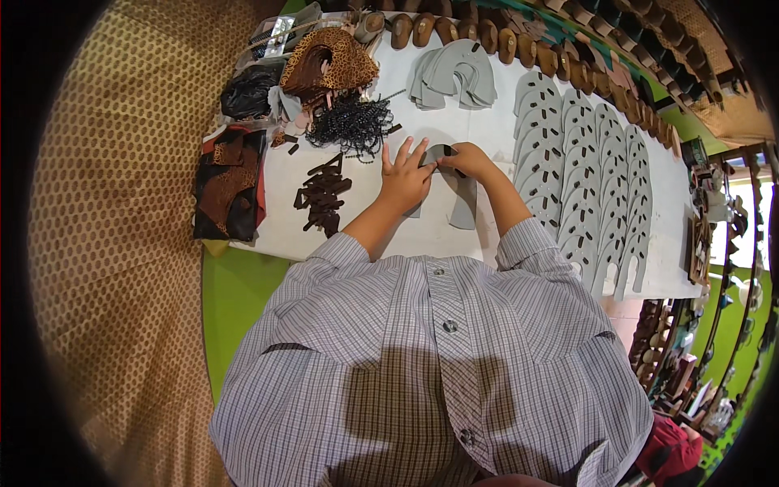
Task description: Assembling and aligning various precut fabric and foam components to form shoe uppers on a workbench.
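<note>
A grey U-shaped piece lies on the white tabletop before me, its curved end away from me. My left hand rests flat over its left side with fingers spread. At the top of the curve, the fingers of my right hand are pressed together; a dark bit shows there, too covered to name. To the left lies a heap of small dark brown strips. Loose grey U-shaped pieces are stacked beyond my hands. On the right, overlapping rows of grey pieces each carry a small brown tab.
Far left are leopard-print pieces, a tangle of black cord, a black plastic bag and dark folded material. Brown shoe-shaped forms line the far edge. A patterned curtain hangs at left.
</note>
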Tool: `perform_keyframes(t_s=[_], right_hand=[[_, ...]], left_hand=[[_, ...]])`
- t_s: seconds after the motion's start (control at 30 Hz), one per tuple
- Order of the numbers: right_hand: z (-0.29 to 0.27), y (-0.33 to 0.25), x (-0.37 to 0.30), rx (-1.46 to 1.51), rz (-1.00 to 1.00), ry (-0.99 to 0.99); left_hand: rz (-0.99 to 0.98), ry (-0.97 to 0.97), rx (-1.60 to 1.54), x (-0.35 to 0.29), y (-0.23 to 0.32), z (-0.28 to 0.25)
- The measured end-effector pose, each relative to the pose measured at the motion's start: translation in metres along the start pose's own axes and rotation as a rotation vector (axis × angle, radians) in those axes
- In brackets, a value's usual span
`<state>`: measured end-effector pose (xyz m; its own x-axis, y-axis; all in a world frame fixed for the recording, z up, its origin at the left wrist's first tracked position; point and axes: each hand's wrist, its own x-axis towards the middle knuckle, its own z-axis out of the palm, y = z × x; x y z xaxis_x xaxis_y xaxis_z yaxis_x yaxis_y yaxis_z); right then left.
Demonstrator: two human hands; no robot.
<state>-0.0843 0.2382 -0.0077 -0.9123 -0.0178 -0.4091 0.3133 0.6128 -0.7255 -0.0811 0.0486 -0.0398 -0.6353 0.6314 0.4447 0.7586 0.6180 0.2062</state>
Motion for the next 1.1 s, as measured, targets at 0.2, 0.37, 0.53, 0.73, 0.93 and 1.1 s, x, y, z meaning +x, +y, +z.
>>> perform_keyframes(t_s=[0.2, 0.37, 0.53, 0.73, 0.93, 1.1], right_hand=[[0.01, -0.002, -0.005, 0.027, 0.007, 0.108], [0.018, -0.011, -0.009, -0.161, 0.007, 0.214], [0.008, -0.016, -0.011, 0.15, 0.161, 0.068], [0.005, 0.007, 0.006, -0.03, 0.031, -0.123], [0.023, 0.008, 0.004, -0.222, -0.039, 0.16], [0.024, 0.003, -0.001, -0.224, -0.06, 0.18]], left_hand=[[-0.118, -0.03, -0.026, -0.004, 0.011, -0.001], [-0.15, -0.067, 0.044, -0.004, 0.016, -0.001], [-0.262, -0.206, -0.099, -0.011, 0.01, -0.008], [-0.274, -0.387, -0.17, -0.01, -0.004, -0.005], [-0.257, -0.539, -0.096, -0.011, -0.002, -0.009], [-0.263, -0.635, -0.048, -0.009, -0.001, -0.011]])
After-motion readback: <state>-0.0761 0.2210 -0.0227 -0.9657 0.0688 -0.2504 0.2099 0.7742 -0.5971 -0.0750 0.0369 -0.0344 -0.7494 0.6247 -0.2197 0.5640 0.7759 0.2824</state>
